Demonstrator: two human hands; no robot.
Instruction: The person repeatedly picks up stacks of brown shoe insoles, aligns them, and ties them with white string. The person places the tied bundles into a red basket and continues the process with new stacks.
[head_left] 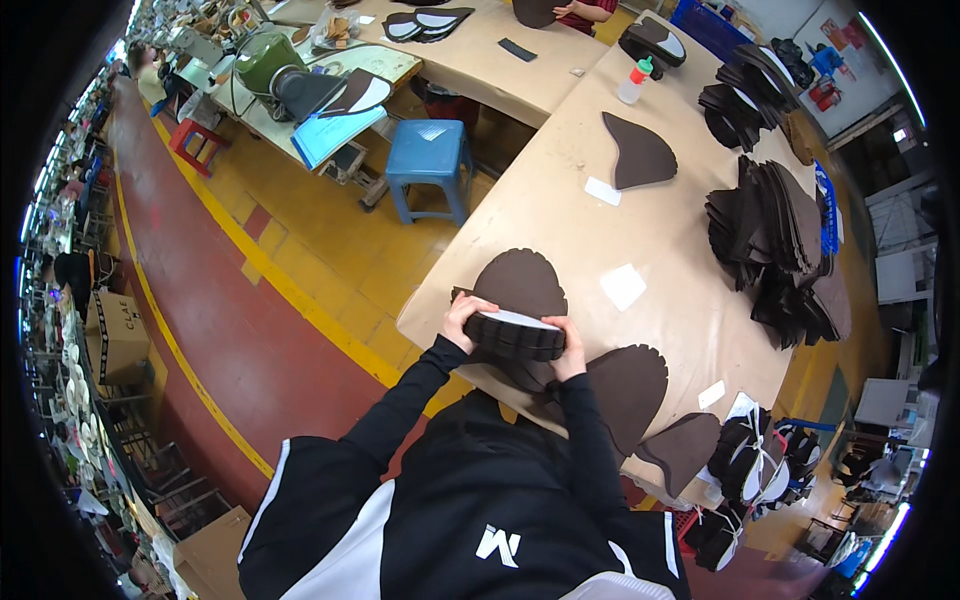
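Between my hands, above the near table edge, is a dark brown piece with a notched, folded rim and a white face (518, 343), perhaps a padded insole. My left hand (463, 318) is closed on its left end. At the right end, my right hand (569, 348) grips it, thumb toward the white face. Just beyond it lies a flat dark brown cut piece with a scalloped edge (520, 280). Beside my right forearm rests a larger brown scalloped piece (632, 385), and a smaller brown piece (682, 448) sits at the corner nearby.
Stacked brown pieces (775, 225) line the table's right side. Farther off are a single brown piece (640, 152), a bottle with a green cap (635, 82) and white paper (623, 287). A blue stool (430, 165) stands left of the table. Tied bundles (748, 455) are at right.
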